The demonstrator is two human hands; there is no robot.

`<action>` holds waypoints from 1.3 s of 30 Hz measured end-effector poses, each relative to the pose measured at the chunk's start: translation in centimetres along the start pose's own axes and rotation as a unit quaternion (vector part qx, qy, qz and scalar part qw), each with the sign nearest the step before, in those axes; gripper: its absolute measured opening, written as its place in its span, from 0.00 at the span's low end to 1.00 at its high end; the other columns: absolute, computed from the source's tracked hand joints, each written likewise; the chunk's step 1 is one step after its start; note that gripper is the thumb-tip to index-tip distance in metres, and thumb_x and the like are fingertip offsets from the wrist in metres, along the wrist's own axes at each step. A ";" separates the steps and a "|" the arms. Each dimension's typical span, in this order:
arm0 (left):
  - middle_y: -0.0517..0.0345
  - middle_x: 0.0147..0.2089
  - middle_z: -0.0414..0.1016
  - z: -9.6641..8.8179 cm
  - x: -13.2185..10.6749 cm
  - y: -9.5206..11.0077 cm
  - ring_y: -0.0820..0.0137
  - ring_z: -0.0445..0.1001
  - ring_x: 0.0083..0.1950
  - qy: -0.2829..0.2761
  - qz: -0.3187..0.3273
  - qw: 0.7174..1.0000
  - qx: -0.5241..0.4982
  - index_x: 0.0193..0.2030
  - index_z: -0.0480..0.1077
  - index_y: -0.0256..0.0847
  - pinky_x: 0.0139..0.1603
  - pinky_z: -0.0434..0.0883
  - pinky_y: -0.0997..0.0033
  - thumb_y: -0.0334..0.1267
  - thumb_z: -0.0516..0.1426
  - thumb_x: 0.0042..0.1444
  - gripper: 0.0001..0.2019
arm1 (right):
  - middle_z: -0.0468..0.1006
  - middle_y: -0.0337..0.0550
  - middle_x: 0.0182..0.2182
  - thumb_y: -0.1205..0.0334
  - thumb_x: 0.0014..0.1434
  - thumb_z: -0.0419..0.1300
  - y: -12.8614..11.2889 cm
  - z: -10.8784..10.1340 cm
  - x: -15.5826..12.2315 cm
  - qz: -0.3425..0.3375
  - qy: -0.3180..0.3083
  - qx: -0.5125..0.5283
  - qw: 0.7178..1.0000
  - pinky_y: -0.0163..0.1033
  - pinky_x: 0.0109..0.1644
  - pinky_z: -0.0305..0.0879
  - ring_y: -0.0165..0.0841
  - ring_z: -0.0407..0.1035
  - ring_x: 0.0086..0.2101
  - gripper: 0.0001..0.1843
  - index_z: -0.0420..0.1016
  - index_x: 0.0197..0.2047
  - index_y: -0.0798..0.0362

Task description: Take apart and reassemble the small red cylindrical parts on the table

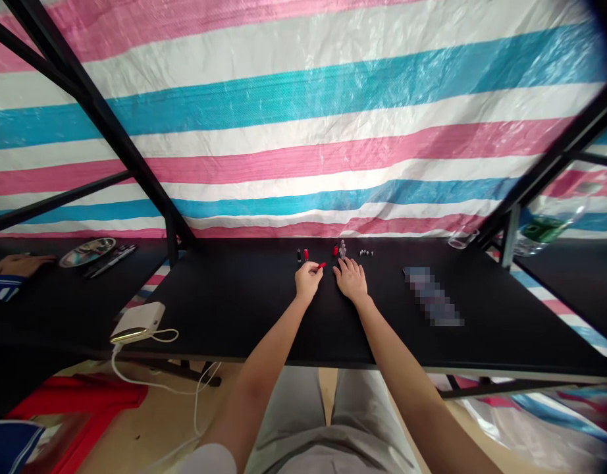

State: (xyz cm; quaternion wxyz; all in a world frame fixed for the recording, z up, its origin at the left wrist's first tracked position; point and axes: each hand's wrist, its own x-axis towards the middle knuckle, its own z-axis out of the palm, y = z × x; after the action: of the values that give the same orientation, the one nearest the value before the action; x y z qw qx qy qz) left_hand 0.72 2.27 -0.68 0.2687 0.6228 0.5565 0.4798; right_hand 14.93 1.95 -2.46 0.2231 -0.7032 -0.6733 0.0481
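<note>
My left hand is closed in a pinch around a small red cylindrical piece, held just above the black table. Behind that hand stand a small black piece and another red piece. My right hand lies palm down with its fingers stretched out. Just beyond its fingertips are a red upright piece and a cluster of clear or silvery pieces; whether the fingers touch them I cannot tell. Several small shiny pieces lie in a row to the right.
A blurred-out flat object lies right on the black table. A clear cup stands at the back right. At the left edge sits a white box with cables. Another person's hand rests on the left table near a plate.
</note>
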 end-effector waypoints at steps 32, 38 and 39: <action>0.54 0.31 0.73 -1.6 -0.9 -0.3 0.71 0.74 0.34 0.084 -0.029 0.982 -0.164 0.45 0.69 0.36 0.32 0.71 0.75 0.46 0.53 0.53 0.18 | 0.75 0.44 0.42 0.61 0.63 0.44 -1.8 -2.6 -1.8 -0.158 0.092 0.086 0.979 0.39 0.50 0.48 0.32 0.66 0.41 0.16 0.70 0.47 0.50; 0.52 0.39 0.73 -1.4 -1.2 -0.2 0.74 0.72 0.35 0.015 0.030 0.996 -0.087 0.56 0.63 0.40 0.37 0.70 0.75 0.41 0.51 0.56 0.20 | 0.76 0.45 0.40 0.59 0.63 0.45 -1.8 -2.5 -1.7 -0.156 0.085 0.115 0.977 0.39 0.49 0.50 0.33 0.67 0.39 0.15 0.70 0.45 0.52; 0.52 0.41 0.73 -1.3 -1.3 -0.2 0.75 0.72 0.34 -0.001 0.045 0.997 -0.069 0.56 0.63 0.41 0.38 0.70 0.75 0.40 0.51 0.56 0.20 | 0.76 0.45 0.39 0.58 0.62 0.46 -1.8 -2.4 -1.7 -0.150 0.085 0.122 0.977 0.39 0.49 0.51 0.34 0.67 0.39 0.15 0.69 0.46 0.53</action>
State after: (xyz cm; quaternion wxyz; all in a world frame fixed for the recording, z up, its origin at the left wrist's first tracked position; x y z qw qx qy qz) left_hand -0.46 0.87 -0.74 0.2901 0.6273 0.4932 0.5283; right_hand 14.04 -0.30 -0.05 0.3685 -0.5630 -0.7389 0.0359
